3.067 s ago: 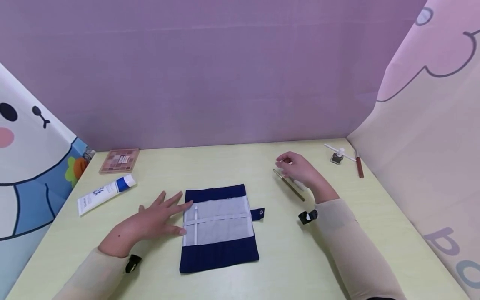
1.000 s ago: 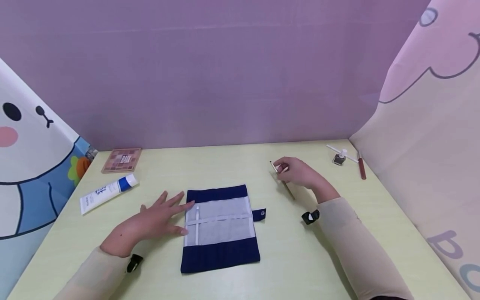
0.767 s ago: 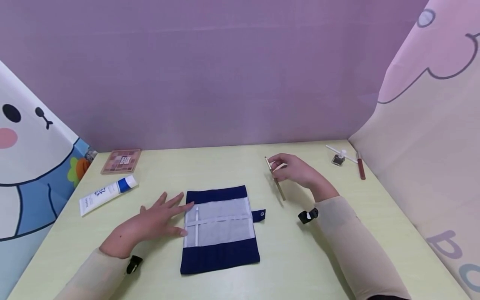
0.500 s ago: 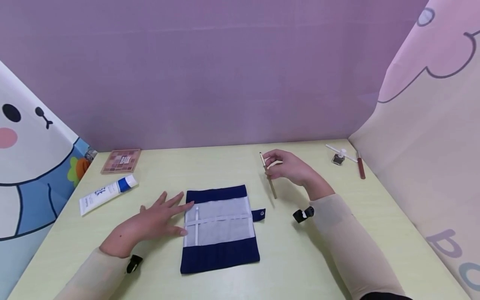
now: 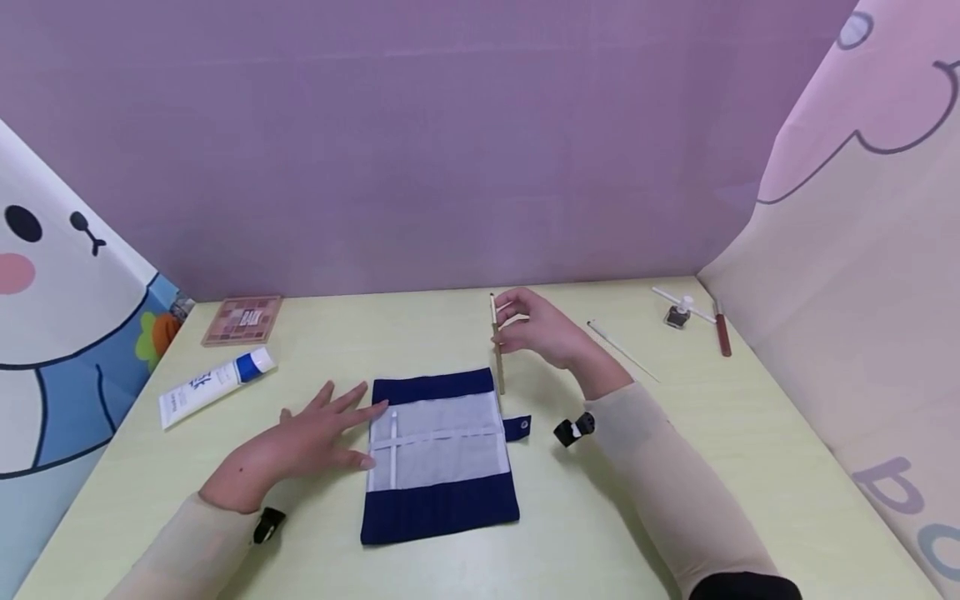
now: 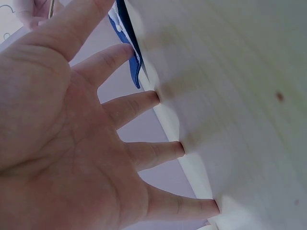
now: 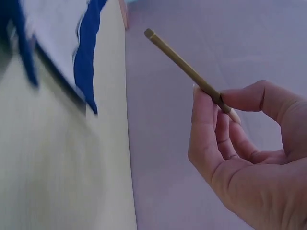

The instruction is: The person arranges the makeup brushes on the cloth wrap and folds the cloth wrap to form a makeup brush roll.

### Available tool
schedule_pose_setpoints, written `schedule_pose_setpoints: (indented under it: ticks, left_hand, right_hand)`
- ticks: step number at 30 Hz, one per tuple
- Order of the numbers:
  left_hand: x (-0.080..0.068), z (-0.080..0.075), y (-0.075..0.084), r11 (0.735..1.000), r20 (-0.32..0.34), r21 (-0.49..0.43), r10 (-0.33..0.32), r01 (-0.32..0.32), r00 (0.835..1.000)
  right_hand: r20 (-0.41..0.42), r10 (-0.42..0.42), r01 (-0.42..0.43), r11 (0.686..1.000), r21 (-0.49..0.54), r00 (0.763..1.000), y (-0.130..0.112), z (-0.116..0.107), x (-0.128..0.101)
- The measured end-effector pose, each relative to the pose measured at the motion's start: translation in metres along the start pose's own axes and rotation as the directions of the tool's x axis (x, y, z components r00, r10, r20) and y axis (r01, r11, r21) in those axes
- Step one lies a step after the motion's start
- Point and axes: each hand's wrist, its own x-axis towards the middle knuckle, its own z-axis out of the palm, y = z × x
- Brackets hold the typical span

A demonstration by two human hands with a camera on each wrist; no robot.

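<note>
My right hand [image 5: 542, 329] pinches a brown pencil [image 5: 498, 362] between thumb and fingers. In the head view the pencil stands nearly upright, its pale pointed end up, over the far right corner of an unrolled navy pencil roll [image 5: 442, 512]. The right wrist view shows the pencil's [image 7: 184, 67] blunt end pointing away from the hand. My left hand [image 5: 311, 437] lies with spread fingers at the roll's left edge, one fingertip on the cloth. A white pencil [image 5: 393, 462] sits in the roll under its light strap. The roll's snap tab [image 5: 517, 429] sticks out right.
A thin white pencil [image 5: 626, 353] lies right of the right hand. Farther right are a small bottle [image 5: 677, 314], a white stick [image 5: 663, 293] and a red-brown handled tool [image 5: 722, 333]. A white tube [image 5: 210, 390] and a makeup palette [image 5: 242, 322] lie left.
My right hand has picked up the brown pencil from the table and carried it left to the roll, turning it more upright. The thin white pencil is now uncovered. My left hand stays put.
</note>
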Motion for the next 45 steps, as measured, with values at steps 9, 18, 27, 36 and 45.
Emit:
schedule_pose_setpoints:
  ticks: [9, 18, 27, 36, 45]
  left_hand:
    - [0.001, -0.001, 0.001, 1.0, 0.005, 0.004, -0.002, 0.002, 1.0]
    - [0.002, -0.001, 0.001, 1.0, 0.005, 0.009, -0.004, 0.004, 1.0]
    - [0.001, -0.003, 0.0, 1.0, 0.0, 0.029, -0.013, 0.013, 1.0]
    - [0.001, 0.0, 0.0, 1.0, 0.005, 0.006, -0.012, 0.012, 1.0]
    - [0.001, -0.001, 0.0, 1.0, -0.003, 0.012, 0.003, -0.003, 1.0]
  right_hand:
    - [0.05, -0.029, 0.024, 0.996, 0.086, 0.998, -0.002, 0.053, 0.016]
    - [0.083, -0.013, 0.007, 0.998, 0.067, 0.996, 0.001, 0.091, 0.028]
    - [0.069, 0.024, -0.025, 1.0, 0.017, 0.997, 0.009, 0.114, 0.035]
    - [0.142, 0.09, -0.076, 0.992, -0.101, 0.986, 0.018, 0.114, 0.034]
    - [0.183, 0.13, -0.113, 0.988, -0.1, 0.974, 0.02, 0.113, 0.031]
